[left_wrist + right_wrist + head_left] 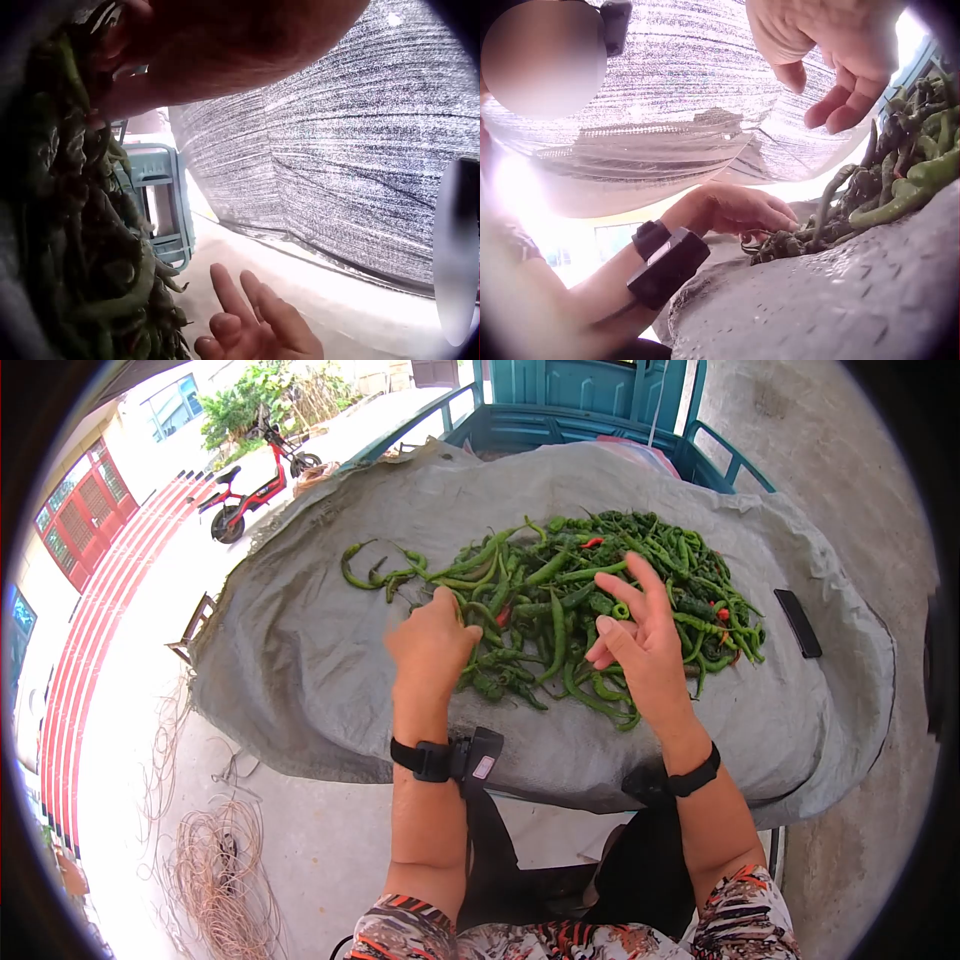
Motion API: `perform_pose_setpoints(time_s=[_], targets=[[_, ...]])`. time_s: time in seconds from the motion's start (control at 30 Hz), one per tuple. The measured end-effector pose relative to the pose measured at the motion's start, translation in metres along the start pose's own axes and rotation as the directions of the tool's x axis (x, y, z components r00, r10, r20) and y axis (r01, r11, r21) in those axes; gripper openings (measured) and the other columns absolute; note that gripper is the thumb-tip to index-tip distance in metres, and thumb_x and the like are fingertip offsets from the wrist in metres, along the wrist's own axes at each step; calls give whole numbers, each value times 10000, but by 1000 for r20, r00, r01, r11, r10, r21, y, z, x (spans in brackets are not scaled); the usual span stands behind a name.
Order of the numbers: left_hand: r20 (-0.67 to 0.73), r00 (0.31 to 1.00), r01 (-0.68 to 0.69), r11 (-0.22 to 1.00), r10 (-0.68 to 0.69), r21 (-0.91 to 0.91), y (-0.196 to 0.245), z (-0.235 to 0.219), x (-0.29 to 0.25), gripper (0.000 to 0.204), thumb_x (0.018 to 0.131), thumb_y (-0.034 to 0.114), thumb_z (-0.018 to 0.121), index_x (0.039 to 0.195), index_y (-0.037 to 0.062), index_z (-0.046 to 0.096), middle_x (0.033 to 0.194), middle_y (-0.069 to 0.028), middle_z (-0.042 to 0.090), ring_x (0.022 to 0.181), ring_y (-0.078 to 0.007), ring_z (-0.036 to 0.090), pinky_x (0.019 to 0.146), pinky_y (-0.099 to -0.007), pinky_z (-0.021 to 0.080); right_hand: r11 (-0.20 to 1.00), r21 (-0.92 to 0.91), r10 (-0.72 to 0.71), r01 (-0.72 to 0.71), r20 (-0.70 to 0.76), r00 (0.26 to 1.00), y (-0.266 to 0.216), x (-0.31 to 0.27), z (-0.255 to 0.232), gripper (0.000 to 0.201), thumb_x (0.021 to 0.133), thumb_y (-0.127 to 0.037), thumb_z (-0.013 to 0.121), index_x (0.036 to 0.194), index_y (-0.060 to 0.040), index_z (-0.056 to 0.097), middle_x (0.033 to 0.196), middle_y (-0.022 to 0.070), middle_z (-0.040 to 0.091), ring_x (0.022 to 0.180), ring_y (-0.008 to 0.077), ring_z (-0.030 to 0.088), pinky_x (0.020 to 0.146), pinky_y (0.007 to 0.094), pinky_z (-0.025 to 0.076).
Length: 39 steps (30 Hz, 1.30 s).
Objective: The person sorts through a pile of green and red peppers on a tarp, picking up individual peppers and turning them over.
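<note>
Reaching into heaped long green chilli peppers [580,600] with left hand [432,645], fingers curled among them. Hovering above with right hand [645,635], fingers spread, holding nothing.

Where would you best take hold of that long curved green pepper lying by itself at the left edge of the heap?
Probably by its thicker stem end. The curved pepper lies flat on the grey sheet, apart from the pile of peppers, so a grip from above or from the open left side meets nothing else. The left hand is nearest; the right hand hovers open over the pile.

Left hand [432,645] palm-down; right hand [645,640] raised, fingers spread
</note>
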<state>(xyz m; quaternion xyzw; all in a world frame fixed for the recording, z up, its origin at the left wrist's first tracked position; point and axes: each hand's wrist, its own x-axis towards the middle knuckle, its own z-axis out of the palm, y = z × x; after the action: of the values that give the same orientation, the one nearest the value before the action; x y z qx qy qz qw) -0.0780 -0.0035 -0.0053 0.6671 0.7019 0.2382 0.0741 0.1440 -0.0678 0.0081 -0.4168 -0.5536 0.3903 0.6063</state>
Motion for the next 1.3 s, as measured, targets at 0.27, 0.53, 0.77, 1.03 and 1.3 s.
perform_pose_setpoints(time_s=[0.27, 0.53, 0.77, 1.03, 1.3], targets=[[-141, 975, -223, 803, 173, -553, 13, -21, -3, 244, 822, 130, 675, 1048, 42, 658, 841, -62, 678, 747, -175, 633, 663, -309, 482, 986, -67, 159, -152, 125, 979, 7, -3, 0, 450, 947, -141, 594, 1359, -19, 461, 1045, 87, 613, 613, 81, 578, 551, 226, 473], [230, 761, -161, 519, 607, -839, 37, -24, -19, 234, 864, 49, 666, 1096, 17, 668, 838, 12, 633, 746, -55, 531, 650, -213, 430, 947, 215, 196, -239, 202, 959, 2, -2, -5, 332, 1010, -294, 532, 1226, -44, 572, 772, 7, 562, 542, 72, 504, 520, 234, 468], [-152, 972, -219, 916, 177, -336, 13, 2, 3, 310, 789, 141, 714, 1058, 2, 647, 904, -123, 690, 770, -242, 649, 710, -357, 495, 959, 268, 98, -90, -19, 995, 13, 5, -15, 309, 1021, -283, 519, 1239, -77, 592, 925, 40, 632, 584, 71, 549, 573, 235, 508], [-164, 947, -310, 923, 278, -228, 6, 40, 11, 298, 775, 151, 709, 1049, 47, 656, 954, -111, 683, 966, -308, 592, 814, -418, 489, 983, -31, 183, -181, 234, 955, 0, 0, -4, 573, 957, -114, 546, 1483, -89, 322, 1325, 169, 535, 725, 130, 631, 631, 258, 534], [-152, 985, -163, 772, 87, -614, 15, 24, 14, 382, 754, 110, 671, 1120, 11, 630, 868, -71, 654, 812, -215, 583, 725, -347, 493, 987, -105, 143, -125, 189, 972, 4, -3, -1, 471, 950, -103, 562, 1390, -34, 412, 1213, 133, 576, 677, 85, 602, 607, 232, 497]])
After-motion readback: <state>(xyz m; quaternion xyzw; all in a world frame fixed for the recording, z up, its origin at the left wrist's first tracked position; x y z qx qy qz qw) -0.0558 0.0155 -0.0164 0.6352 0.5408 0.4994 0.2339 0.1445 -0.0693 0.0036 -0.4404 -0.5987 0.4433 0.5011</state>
